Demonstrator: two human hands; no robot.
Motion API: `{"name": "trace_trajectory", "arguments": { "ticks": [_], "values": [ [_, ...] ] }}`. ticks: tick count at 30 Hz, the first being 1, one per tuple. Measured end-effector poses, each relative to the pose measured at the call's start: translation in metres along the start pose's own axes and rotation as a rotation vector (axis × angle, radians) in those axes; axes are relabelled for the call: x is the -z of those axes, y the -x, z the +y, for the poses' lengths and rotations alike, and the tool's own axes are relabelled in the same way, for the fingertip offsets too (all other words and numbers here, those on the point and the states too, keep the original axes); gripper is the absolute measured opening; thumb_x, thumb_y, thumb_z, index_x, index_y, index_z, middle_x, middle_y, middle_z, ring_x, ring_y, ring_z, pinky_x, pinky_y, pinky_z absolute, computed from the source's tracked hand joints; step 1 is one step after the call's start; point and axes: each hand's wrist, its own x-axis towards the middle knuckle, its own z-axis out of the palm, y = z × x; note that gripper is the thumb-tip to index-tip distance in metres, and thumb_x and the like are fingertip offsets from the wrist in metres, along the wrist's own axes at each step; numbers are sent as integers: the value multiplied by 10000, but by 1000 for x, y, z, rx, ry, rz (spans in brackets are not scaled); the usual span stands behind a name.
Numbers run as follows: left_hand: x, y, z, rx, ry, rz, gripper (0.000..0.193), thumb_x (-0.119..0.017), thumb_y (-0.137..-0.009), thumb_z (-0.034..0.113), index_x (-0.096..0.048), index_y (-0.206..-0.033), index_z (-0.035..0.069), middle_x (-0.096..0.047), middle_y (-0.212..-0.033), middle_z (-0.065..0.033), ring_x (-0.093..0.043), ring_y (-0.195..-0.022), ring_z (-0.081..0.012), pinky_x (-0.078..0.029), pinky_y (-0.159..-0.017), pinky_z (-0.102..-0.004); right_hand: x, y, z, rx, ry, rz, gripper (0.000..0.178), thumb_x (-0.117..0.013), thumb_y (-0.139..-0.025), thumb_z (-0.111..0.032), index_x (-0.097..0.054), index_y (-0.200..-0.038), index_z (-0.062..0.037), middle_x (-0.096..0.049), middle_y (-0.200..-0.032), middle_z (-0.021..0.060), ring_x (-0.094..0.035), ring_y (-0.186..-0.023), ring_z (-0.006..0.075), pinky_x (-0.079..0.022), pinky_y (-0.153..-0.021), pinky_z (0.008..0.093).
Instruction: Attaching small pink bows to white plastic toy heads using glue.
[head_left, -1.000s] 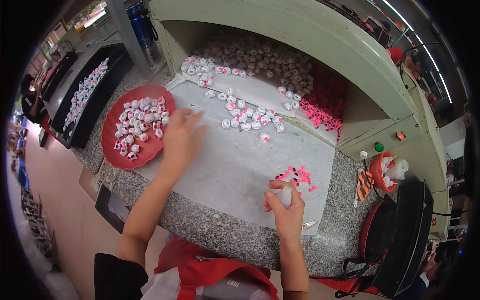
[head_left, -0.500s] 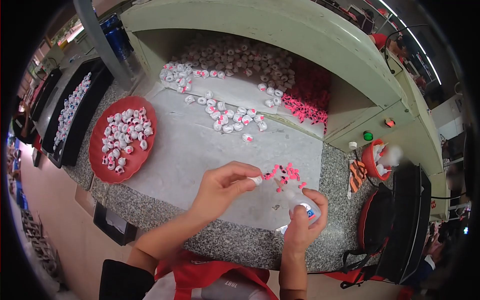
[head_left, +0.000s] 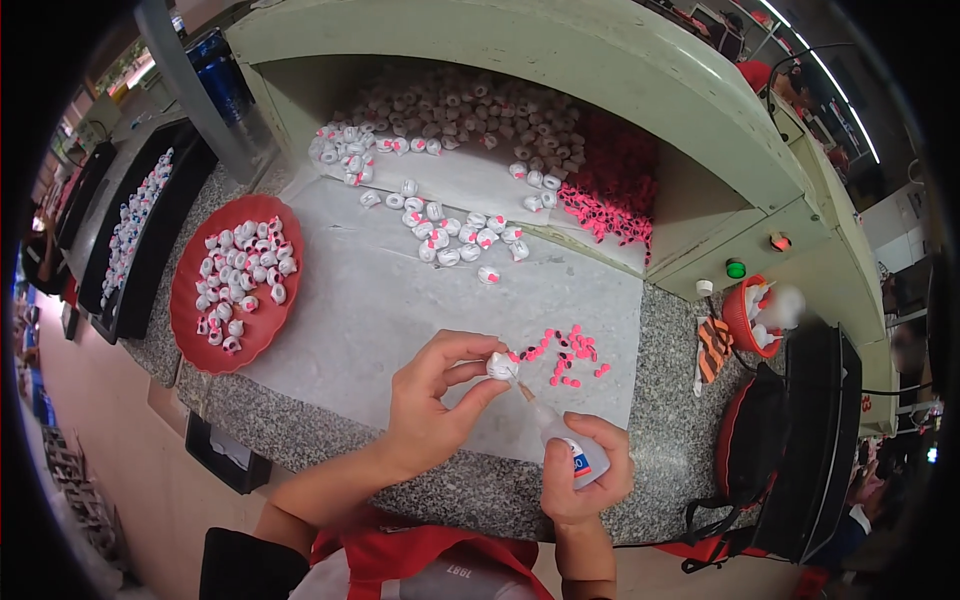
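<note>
Between the thumb and fingers of my left hand (head_left: 437, 395) is a small white rounded figure head (head_left: 503, 367) with a touch of pink on it. My right hand (head_left: 590, 465) grips a translucent glue bottle (head_left: 573, 447) with a blue and white label. The bottle tilts up to the left, its narrow tip (head_left: 525, 392) at or very near the lower right of the white head; contact is too fine to tell. Just beyond, small pink pieces (head_left: 570, 350) lie scattered on the white paper (head_left: 380, 290). Farther back sits a loose group of similar white heads (head_left: 465, 240).
A red scalloped dish (head_left: 185, 290) of white heads stands at left. Behind, a pale green cabinet (head_left: 500, 40) shelters a heap of white heads and pink pieces. At right are a red basket (head_left: 738, 315), a striped orange cloth (head_left: 713, 350) and a black bag (head_left: 750, 430).
The glue bottle has moved left and down, bringing its tip to the white head. My left hand has turned the head so more of it shows.
</note>
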Motion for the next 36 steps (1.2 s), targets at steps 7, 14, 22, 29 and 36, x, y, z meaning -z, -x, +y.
{"name": "trace_trajectory", "arguments": {
  "ticks": [7,14,22,29,36],
  "values": [
    [-2,0,0,0,-6,-6,364,-569,-716,-139,-440,-1043,-43,-506,-1017,-135,-534,-986,-218,-483,-827,-315,-2,-1,0,34,9,-5,219,-598,-696,-85,-546,-883,18,-589,-782,99,-560,-655,136,-449,-597,235],
    [-1,0,1,13,-10,0,364,-565,-716,-143,-441,-1043,-43,-506,-1016,-133,-534,-988,-221,-481,-831,-314,-1,0,-1,-2,0,8,211,-608,-692,-100,-556,-864,10,-599,-773,99,-573,-642,148,-459,-589,243],
    [1,-1,0,-8,-36,-12,364,-563,-719,-139,-443,-1048,-42,-514,-1016,-144,-541,-983,-230,-472,-844,-323,2,-6,-3,30,-3,-27,178,-610,-680,-91,-567,-824,5,-603,-720,87,-569,-615,141,-461,-568,246],
    [3,-6,5,210,254,-10,421,-561,-728,-127,-401,-1104,-29,-521,-1032,-150,-550,-966,-217,-474,-816,-292,4,-7,2,67,0,-27,233,-635,-664,-41,-556,-872,26,-621,-747,126,-617,-600,188,-484,-539,258],
    [5,-8,7,293,342,-23,458,-573,-718,-117,-395,-1126,-7,-522,-1024,-141,-554,-955,-205,-471,-762,-249,2,-5,-1,-10,-18,3,181,-598,-674,-66,-559,-832,13,-602,-733,102,-573,-627,145,-461,-579,248]
  ]
}}
